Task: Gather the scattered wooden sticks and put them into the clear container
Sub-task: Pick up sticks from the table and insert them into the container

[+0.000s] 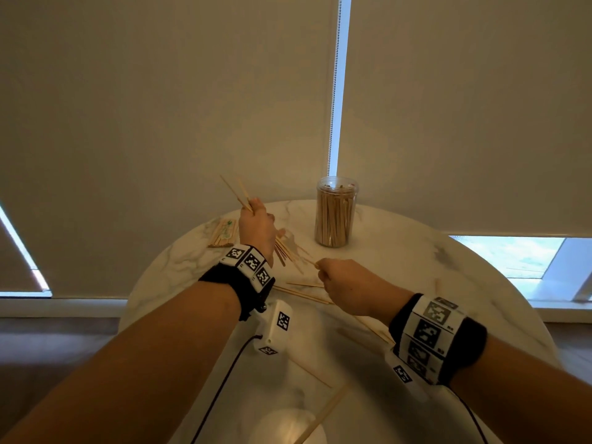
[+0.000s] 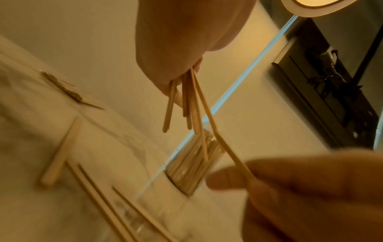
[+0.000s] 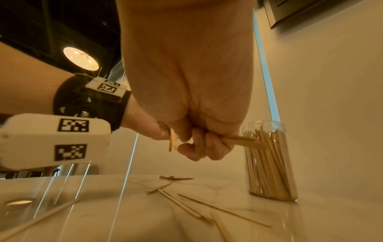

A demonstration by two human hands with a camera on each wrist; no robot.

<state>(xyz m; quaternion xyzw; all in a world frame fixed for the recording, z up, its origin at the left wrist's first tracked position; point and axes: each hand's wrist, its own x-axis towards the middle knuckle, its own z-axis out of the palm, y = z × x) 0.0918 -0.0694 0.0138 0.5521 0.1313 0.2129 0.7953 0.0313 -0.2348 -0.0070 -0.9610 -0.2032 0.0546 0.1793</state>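
The gathering step is in hand: the left hand [image 1: 257,223] is raised above the table [image 1: 400,277] with its fingers curled round a small bunch of sticks [image 2: 187,101], whose ends poke out above and below the fist. The right hand [image 1: 349,290] is low over the middle of the table, fingers curled and pinching sticks of its own [image 3: 241,140]; in the left wrist view one thin stick seems to run from the left hand's bunch to the right hand, so a pass between the two hands may be under way, though blur makes that uncertain. The jar [image 1: 335,213] stands upright at the far side of the table, lid off, already well filled with sticks on end. Many loose sticks [image 1: 302,291] lie scattered between and near the hands, and a packet of sticks [image 1: 222,232] lies flat to the far left. Judging by this, the task is partly done. The next move probably calls for joining the two handfuls, squaring their ends, and lowering them upright into the jar's narrow mouth without knocking it, then picking up what is left.
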